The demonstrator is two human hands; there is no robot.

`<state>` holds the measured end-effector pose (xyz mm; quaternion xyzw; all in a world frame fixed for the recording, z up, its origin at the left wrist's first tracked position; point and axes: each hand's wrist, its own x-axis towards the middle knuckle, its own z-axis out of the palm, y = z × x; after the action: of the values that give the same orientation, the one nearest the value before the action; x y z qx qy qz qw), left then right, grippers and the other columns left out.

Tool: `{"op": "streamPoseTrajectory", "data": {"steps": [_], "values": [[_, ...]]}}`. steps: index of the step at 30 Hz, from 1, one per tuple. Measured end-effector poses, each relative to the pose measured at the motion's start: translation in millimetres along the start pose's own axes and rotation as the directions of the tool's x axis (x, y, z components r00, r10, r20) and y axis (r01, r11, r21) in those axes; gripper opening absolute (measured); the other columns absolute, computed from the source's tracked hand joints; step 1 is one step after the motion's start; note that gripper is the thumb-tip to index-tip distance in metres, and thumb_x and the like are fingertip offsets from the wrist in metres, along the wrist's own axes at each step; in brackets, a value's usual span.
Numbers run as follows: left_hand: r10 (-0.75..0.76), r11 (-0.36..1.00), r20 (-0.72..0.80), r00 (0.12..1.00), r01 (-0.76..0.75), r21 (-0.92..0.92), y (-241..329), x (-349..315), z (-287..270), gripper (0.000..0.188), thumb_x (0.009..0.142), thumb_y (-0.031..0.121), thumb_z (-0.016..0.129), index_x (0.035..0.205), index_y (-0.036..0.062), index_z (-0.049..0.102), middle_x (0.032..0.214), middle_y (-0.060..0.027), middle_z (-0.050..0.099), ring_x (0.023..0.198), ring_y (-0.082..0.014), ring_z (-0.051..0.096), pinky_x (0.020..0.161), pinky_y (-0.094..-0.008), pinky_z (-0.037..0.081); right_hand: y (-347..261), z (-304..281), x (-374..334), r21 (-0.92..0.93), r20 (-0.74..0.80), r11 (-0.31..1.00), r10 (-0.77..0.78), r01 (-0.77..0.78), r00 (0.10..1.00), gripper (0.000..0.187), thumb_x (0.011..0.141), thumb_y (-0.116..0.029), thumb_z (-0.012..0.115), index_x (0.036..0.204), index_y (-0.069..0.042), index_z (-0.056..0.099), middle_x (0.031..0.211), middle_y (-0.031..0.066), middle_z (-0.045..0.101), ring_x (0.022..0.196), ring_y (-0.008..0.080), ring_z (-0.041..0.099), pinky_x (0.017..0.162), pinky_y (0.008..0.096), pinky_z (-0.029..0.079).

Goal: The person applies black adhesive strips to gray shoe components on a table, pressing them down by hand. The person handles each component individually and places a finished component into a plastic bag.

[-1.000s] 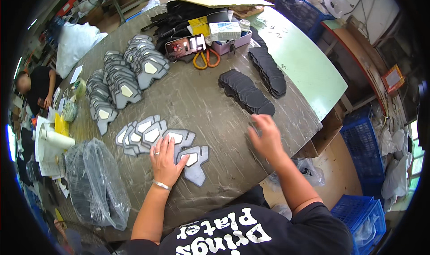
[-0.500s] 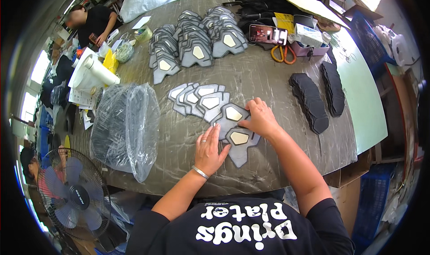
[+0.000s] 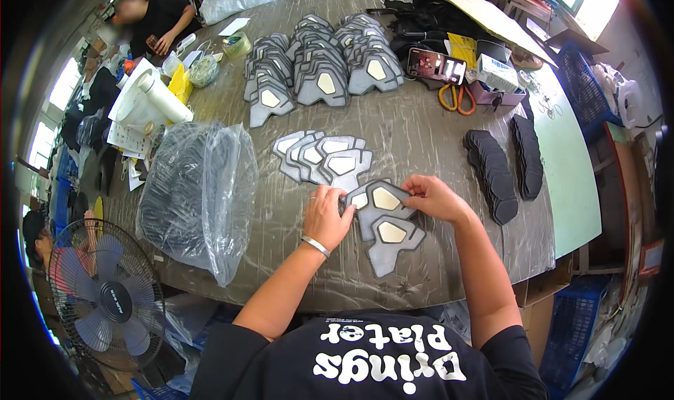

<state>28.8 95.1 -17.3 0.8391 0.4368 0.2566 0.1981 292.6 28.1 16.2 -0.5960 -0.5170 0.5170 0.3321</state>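
My right hand pinches the right edge of a grey panel with a dark border and a cream five-sided patch. My left hand, fingers bent, holds the left side of these overlapping panels between thumb and fingers; its fingertips are partly hidden. Part of another cream patch peeks out beside the left thumb. Nearer to me, a similar panel lies partly overlapped by the held one. Just beyond my left hand, several like panels are fanned out in a row on the table.
Stacks of grey panels stand farther back. At left lies a clear plastic bag of dark pieces. Black piece stacks, orange-handled scissors and a phone are at right. A fan stands lower left; another person is at upper left.
My left hand has moved up to the left side of the panels, and my right hand now pinches their right edge. Another cream patch has come into view between them. The view has shifted slightly.
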Motion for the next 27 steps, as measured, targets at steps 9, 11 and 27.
{"op": "streamPoseTrajectory", "data": {"steps": [9,11,27], "values": [[-0.153,0.954,0.101,0.983,0.174,-0.245,8.5,26.7,-3.4,0.028,0.081,0.007,0.071,0.105,0.0062,0.058,0.085,-0.0092,0.066,0.078,-0.0298,0.065,0.071,-0.0403,0.051,-5.1,7.9,-3.7,-0.276,0.041,0.957,-0.075,0.083,0.996,0.027,0.085,-0.009,0.068,0.11,-0.001,0.066,0.087,0.0077,0.068,0.079,0.0155,0.062,0.074,0.0308,0.051],[-0.149,0.944,0.111,0.983,0.174,-0.28,0.9,39.6,-7.3,0.026,0.081,0.006,0.069,0.104,0.0057,0.058,0.085,-0.0098,0.066,0.078,-0.0318,0.065,0.069,-0.0424,0.051,-6.4,13.0,-2.9,-0.267,0.034,0.96,-0.079,0.085,0.996,0.029,0.085,-0.011,0.067,0.112,-0.001,0.066,0.09,0.0127,0.07,0.081,0.0211,0.065,0.076,0.0341,0.052],[0.033,0.99,0.502,0.864,0.039,-0.132,13.9,73.5,-10.8,0.026,0.078,0.016,0.075,0.098,0.0037,0.064,0.09,-0.012,0.069,0.088,-0.0304,0.067,0.079,-0.0393,0.053,-8.8,18.9,-14.9,-0.274,0.004,0.957,-0.095,0.093,0.995,0.028,0.086,-0.008,0.06,0.113,-0.005,0.069,0.102,0.0159,0.072,0.096,0.0302,0.069,0.086,0.0369,0.052]]}}
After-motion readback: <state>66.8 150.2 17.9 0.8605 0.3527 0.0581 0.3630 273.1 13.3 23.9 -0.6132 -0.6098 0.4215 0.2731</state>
